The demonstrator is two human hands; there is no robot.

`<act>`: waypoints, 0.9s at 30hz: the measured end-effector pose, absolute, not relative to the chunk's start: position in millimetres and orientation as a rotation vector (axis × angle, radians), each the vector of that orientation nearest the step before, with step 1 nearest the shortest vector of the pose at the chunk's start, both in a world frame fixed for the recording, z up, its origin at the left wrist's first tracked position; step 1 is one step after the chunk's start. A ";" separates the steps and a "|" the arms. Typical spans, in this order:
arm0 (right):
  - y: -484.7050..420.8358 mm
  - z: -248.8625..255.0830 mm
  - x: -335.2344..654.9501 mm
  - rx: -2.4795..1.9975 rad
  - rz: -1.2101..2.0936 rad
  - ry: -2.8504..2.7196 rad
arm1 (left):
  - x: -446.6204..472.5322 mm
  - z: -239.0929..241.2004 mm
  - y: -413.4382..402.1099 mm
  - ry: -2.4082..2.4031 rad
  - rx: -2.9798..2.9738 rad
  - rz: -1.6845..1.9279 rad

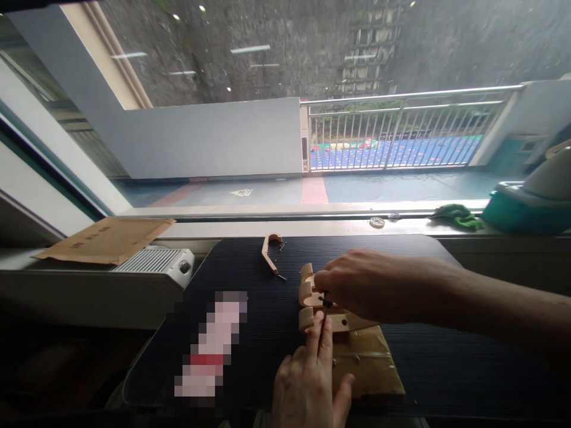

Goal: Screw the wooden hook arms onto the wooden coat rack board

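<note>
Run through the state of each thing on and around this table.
Right hand: curled, grip partly hidden
Left hand: open, thumb spread
Dark tool: partly hidden by hands
Grouped wooden hooks: side by side
Separate wooden hook: lying apart
Taped brown block: partly covered
Pixelated pink item: state obscured
Brown paper: lying flat
Green cloth: crumpled

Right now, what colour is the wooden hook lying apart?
The hook is light tan, in the head view.

Wooden hook (pixel 266 253) on table (pixel 236 267), radiator (pixel 156 260) left
</note>
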State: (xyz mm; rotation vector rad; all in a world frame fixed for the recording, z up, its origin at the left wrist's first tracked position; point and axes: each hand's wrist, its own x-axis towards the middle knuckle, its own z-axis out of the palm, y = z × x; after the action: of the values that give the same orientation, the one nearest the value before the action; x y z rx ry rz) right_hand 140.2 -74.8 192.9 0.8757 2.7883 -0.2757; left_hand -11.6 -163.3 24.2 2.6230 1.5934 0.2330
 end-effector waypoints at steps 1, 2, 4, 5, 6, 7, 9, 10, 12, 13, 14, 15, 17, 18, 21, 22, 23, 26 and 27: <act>-74.6 192.1 140.5 0.885 -0.268 2.790 | -11.4 23.9 -163.7 1.596 2.624 0.240; -74.6 191.7 140.9 0.897 -0.258 2.787 | -11.1 23.5 -164.0 1.601 2.623 0.248; -75.0 192.3 141.5 0.927 -0.225 2.777 | -10.2 22.6 -164.5 1.623 2.617 0.266; -75.5 193.1 141.7 0.935 -0.206 2.778 | -9.8 22.2 -164.6 1.638 2.613 0.275; -76.1 194.3 141.8 0.931 -0.191 2.783 | -9.4 21.9 -164.7 1.651 2.609 0.283; -76.7 195.3 141.8 0.920 -0.180 2.789 | -9.1 21.7 -164.8 1.649 2.612 0.288; -77.6 196.3 141.7 0.873 -0.181 2.805 | -8.8 21.5 -164.9 1.633 2.623 0.288; -77.6 195.9 141.6 0.843 -0.193 2.814 | -8.8 21.4 -164.9 1.628 2.628 0.285; -76.7 193.4 141.6 0.797 -0.214 2.837 | -9.0 20.8 -164.8 1.640 2.631 0.271; -75.9 191.7 141.5 0.779 -0.219 2.855 | -9.3 20.3 -164.7 1.652 2.629 0.266; -75.1 190.1 141.5 0.766 -0.223 2.873 | -9.8 19.8 -164.5 1.655 2.628 0.263; -74.3 188.9 141.4 0.767 -0.225 2.881 | -10.4 19.3 -164.2 1.639 2.632 0.262; -73.1 187.9 140.8 0.797 -0.236 2.867 | -11.7 19.0 -163.7 1.604 2.637 0.268; -72.7 188.0 140.4 0.815 -0.248 2.849 | -12.2 19.2 -163.4 1.593 2.638 0.269; -72.2 188.5 139.1 0.857 -0.288 2.797 | -12.6 21.5 -163.0 1.600 2.631 0.244; -72.2 188.4 138.8 0.868 -0.297 2.792 | -12.4 22.5 -163.0 1.601 2.631 0.231; -72.3 188.4 138.6 0.878 -0.300 2.790 | -12.0 23.4 -163.0 1.599 2.632 0.216; -73.6 190.1 138.5 0.898 -0.265 2.801 | -11.1 25.0 -163.1 1.596 2.640 0.188; -74.5 191.7 138.6 0.900 -0.241 2.801 | -11.0 25.1 -163.1 1.593 2.644 0.188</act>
State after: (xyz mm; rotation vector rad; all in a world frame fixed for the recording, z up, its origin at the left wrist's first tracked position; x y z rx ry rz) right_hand 138.6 -74.5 191.7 0.8996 2.8009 -0.2412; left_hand -11.0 -163.1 25.1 2.6437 1.5930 0.1881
